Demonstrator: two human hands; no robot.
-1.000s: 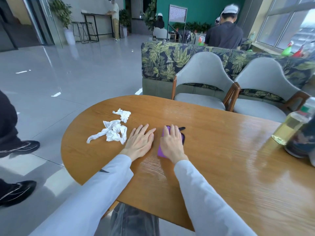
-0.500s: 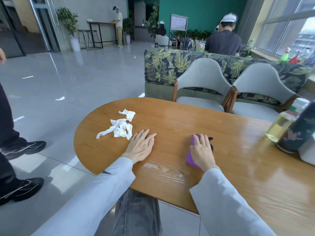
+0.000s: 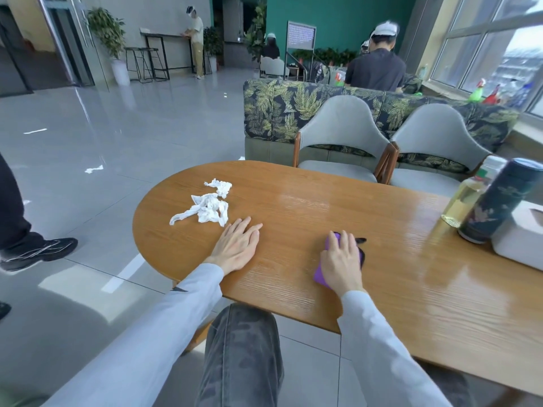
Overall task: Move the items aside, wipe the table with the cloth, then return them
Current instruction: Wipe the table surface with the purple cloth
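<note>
My right hand presses flat on a purple cloth with a dark edge, near the middle of the wooden table. My left hand lies palm down on the bare wood, fingers apart, holding nothing. Crumpled white tissues lie just beyond it near the table's rounded left end. At the right edge stand a bottle of yellow liquid, a dark patterned tumbler and a white tissue box.
Two grey chairs stand on the table's far side before a leaf-patterned sofa. A person's dark shoe is on the tiled floor at the left. My knee sits below the table's front edge. Other people are far back.
My right hand has slid the purple cloth rightward along the table, away from my left hand. The left hand has stayed flat beside the tissues.
</note>
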